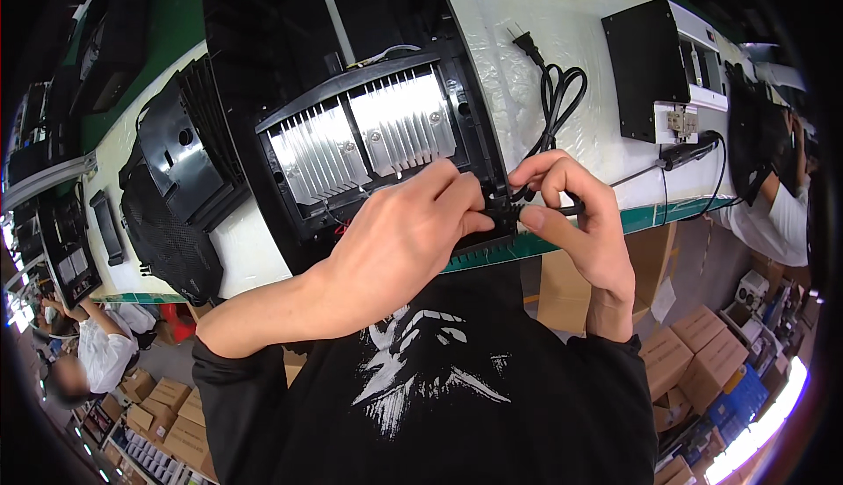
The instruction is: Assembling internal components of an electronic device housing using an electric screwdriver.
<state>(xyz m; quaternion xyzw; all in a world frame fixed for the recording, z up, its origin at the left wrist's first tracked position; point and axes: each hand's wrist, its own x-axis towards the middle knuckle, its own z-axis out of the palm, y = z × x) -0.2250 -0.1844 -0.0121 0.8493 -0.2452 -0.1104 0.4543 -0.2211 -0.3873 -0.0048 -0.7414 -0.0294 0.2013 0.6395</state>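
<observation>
A large black plastic housing (235,72) lies before me on the bench, with finned silver heat sinks (404,125) inside it. My left hand (408,226) reaches across to its near right corner, fingers curled and pressed together; what they grip there is hidden. Just to the right, my right hand (580,217) pinches a black power cord (546,141) between thumb and forefinger at that same corner. The cord runs away in a folded bundle to its two-pin plug (527,44). Red wires (341,228) show partly beside my left wrist.
Stacked black plastic covers (184,160) and a dark mesh piece (171,235) lie left of the housing. To the right are a black box-shaped unit (645,76) and a corded electric screwdriver (689,151). Other people work at both sides. Cardboard boxes (694,353) stand on the floor.
</observation>
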